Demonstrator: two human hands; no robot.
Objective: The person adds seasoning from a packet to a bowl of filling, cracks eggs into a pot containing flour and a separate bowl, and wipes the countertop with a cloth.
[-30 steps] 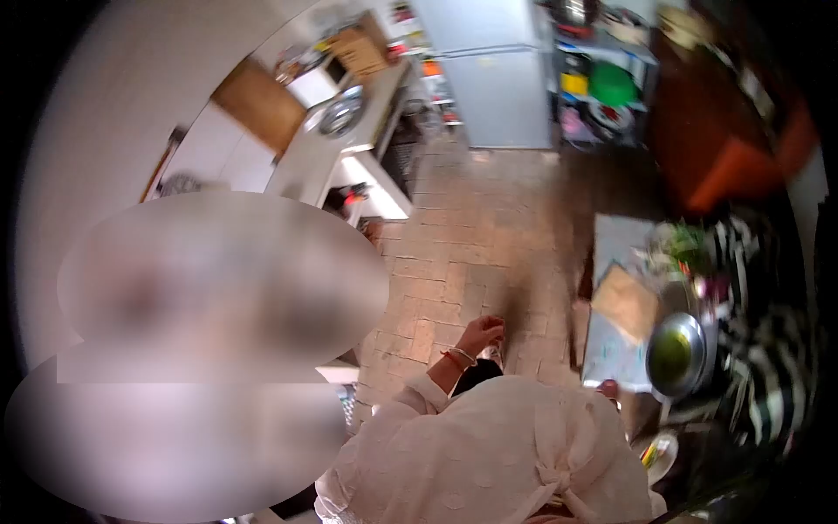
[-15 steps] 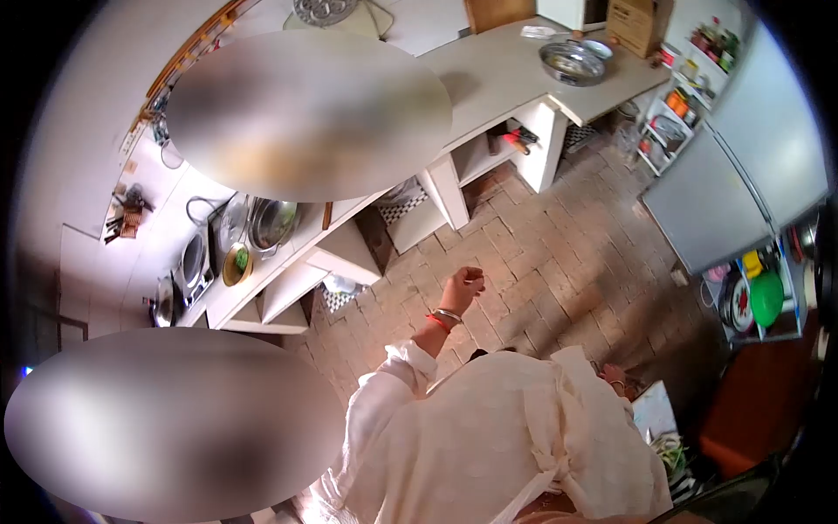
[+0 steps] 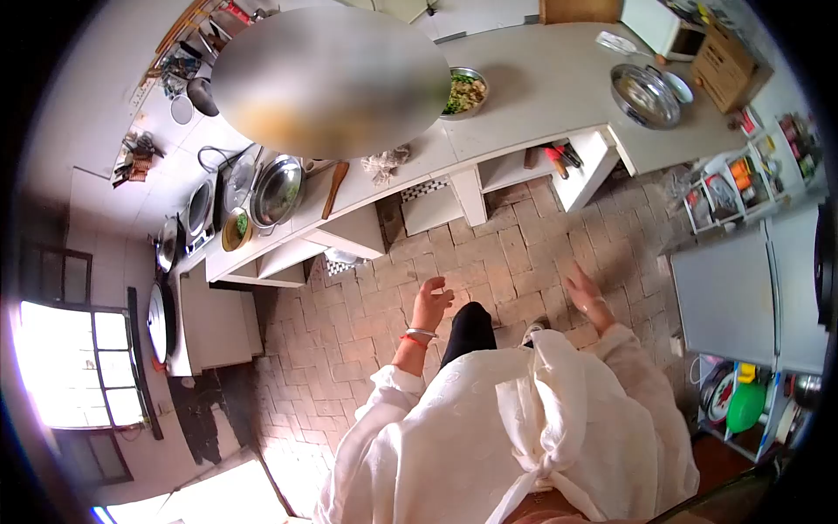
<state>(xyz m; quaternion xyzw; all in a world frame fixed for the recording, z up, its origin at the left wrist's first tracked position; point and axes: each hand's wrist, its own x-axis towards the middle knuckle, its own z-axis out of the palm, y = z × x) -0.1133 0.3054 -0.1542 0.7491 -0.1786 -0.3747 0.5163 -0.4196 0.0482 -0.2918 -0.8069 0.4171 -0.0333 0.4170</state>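
Observation:
My left hand [image 3: 431, 304] hangs over the brick floor [image 3: 515, 262] in front of my body, fingers loosely curled and apart, nothing in it. A silver bangle [image 3: 422, 333] and a red band circle that wrist. To the right, my right hand [image 3: 587, 295] is also over the floor, slightly blurred, its fingers stretched out and holding nothing. Both hands are away from the counter [image 3: 546, 70]. Between them show my dark trouser knee [image 3: 470, 330] and a shoe [image 3: 537, 327].
On the counter are a bowl of chopped food [image 3: 464, 93], a cloth [image 3: 384, 162], a wooden paddle [image 3: 335, 189], a metal pot [image 3: 278, 194], a yellow bowl [image 3: 236, 230] and a steel basin [image 3: 644, 96]. A fridge [image 3: 724, 293] and racks stand right. A blurred oval hides part of the counter.
My view has swung, bringing the window at left and the food bowl into sight. My right hand, formerly low beside my body, has come forward and up. My left hand stays empty.

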